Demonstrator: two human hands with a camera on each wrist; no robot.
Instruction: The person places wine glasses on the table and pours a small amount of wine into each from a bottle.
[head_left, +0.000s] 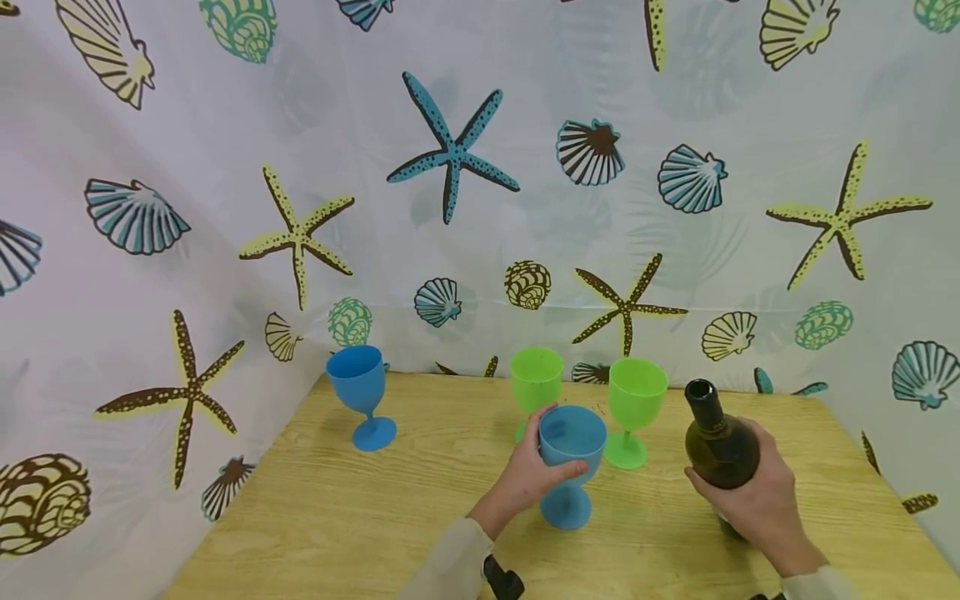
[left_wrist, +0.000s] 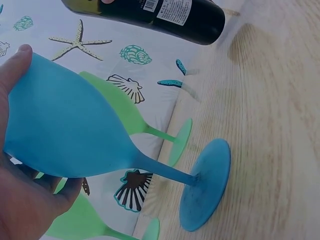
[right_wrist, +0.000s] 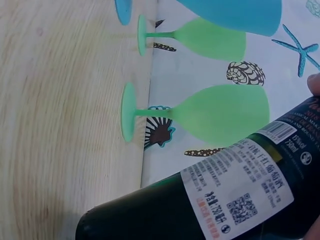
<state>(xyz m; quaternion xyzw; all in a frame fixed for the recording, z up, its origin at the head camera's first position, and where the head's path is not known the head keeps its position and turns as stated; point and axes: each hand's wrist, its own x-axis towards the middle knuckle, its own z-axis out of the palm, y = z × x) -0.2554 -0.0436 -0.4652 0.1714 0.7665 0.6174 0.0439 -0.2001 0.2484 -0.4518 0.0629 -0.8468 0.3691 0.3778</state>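
My left hand [head_left: 525, 475] grips the bowl of a blue goblet [head_left: 567, 510], thumb on the near side and fingers round the left; in the left wrist view the goblet [left_wrist: 70, 120] has its round foot at the tabletop. My right hand [head_left: 765, 492] holds a dark green bottle [head_left: 722, 454] round its body, the neck pointing up and toward the goblets. The right wrist view shows the bottle's white label [right_wrist: 237, 190] and its tilted base. Whether that base touches the table, I cannot tell. Liquid inside the held goblet cannot be made out.
Two green goblets [head_left: 636, 396] [head_left: 537, 379] stand behind the held one, near the back edge of the wooden table [head_left: 337, 517]. Another blue goblet [head_left: 358, 379] stands at the back left. A curtain [head_left: 480, 250] printed with shells and starfish hangs behind and beside the table.
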